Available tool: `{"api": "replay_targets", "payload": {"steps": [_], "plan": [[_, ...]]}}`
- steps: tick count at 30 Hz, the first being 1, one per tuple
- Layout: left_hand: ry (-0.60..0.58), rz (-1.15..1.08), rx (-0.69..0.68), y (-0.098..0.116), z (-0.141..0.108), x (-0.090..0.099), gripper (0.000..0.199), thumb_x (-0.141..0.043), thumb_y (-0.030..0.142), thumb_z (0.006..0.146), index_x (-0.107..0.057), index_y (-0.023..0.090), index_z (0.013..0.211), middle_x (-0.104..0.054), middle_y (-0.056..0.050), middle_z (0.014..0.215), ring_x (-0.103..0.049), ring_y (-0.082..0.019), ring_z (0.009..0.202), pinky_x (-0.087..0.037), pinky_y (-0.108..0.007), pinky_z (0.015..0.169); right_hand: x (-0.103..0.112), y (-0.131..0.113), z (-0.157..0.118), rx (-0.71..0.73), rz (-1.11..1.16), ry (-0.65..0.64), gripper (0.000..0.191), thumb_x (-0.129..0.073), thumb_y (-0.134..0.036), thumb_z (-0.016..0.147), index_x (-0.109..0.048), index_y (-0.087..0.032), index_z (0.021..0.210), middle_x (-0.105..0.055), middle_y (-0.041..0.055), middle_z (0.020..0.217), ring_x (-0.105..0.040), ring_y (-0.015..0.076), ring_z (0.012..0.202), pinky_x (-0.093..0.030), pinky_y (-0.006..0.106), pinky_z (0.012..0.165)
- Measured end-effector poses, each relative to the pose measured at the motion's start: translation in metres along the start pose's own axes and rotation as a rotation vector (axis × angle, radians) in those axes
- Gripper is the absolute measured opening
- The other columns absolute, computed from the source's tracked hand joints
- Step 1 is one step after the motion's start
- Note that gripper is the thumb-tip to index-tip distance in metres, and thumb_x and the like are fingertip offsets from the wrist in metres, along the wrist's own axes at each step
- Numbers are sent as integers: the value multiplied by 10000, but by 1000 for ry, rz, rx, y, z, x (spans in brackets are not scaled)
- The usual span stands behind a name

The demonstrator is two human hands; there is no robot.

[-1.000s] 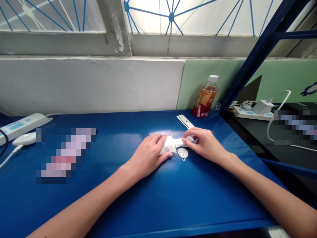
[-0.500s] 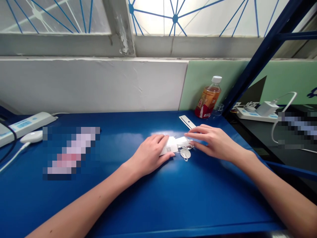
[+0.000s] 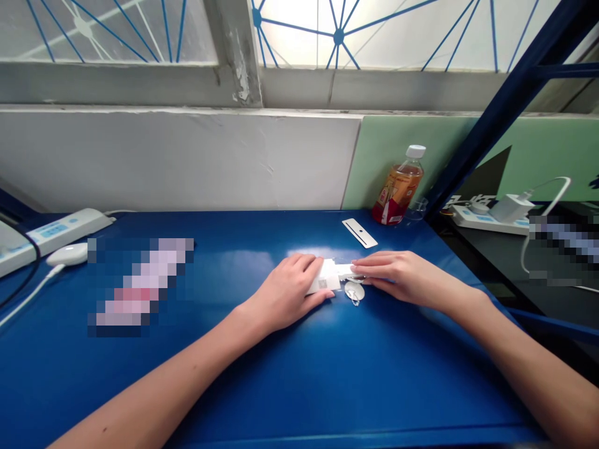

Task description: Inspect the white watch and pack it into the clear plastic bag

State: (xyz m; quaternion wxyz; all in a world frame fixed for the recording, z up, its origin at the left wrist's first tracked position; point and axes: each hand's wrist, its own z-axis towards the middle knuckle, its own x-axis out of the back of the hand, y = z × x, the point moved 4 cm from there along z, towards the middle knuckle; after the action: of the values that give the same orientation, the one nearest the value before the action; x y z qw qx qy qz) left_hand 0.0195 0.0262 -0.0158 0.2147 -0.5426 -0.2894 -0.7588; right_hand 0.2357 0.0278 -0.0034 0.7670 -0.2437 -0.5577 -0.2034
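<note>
A white card (image 3: 326,273) with a small printed square code lies under my left hand (image 3: 290,292), gripped between its thumb and fingers. At the card's right end is a narrow white piece (image 3: 344,270), which looks like part of the same packet. My right hand (image 3: 403,274) has its fingers pressed together on that piece's far end. Below it, a round whitish disc (image 3: 354,292) with a thin loop or string lies on the table, close to the right thumb. What sits beneath the right fingertips is partly hidden.
Behind the right hand lies a white strip (image 3: 359,232) with a dark line on the blue table (image 3: 299,380). A drink bottle (image 3: 397,187) stands at the back right. A power strip (image 3: 56,234) and a white charger (image 3: 68,254) are left, near a pixelated object (image 3: 145,280).
My right hand has lowered, and its fingers have closed together on the narrow white piece. The white strip behind it is now fully uncovered. My left hand stays on the card.
</note>
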Motion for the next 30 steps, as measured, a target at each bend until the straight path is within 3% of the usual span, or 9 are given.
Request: {"api": "replay_targets", "payload": {"steps": [8,13,20,30], "plan": [[-2,-4,-12,1,0,-2,452,-537,459,973,-512,130,1281,-610,-148,1239,-545,-295,1148,-465,-415,964,-13,-13,6,55,-4,84,305,-476,-187,996,-689,-206,1213,-715,101,1215,-707,255,1050,-587,401,878],[4,-9,-6,0,0,-2,439,-522,473,976,-519,152,1275,-612,-141,1242,-555,-294,1146,-478,-427,954,-8,-11,6,7,-16,99,305,-515,-202,975,-693,-236,1219,-697,96,1251,-675,265,1120,-564,417,926],[-7,-2,7,0,1,-1,465,-551,473,962,-527,116,1259,-610,-150,1249,-553,-294,1138,-473,-427,966,0,-12,3,-24,-26,6,271,-528,-233,958,-714,-224,1156,-755,74,1112,-706,263,1057,-570,398,918],[10,20,25,3,1,-5,438,-552,458,961,-521,135,1255,-604,-153,1252,-551,-312,1172,-467,-446,984,-16,-34,5,-79,-58,5,488,-419,-139,917,-464,-26,1390,-604,252,1332,-561,334,1279,-551,487,972]]}}
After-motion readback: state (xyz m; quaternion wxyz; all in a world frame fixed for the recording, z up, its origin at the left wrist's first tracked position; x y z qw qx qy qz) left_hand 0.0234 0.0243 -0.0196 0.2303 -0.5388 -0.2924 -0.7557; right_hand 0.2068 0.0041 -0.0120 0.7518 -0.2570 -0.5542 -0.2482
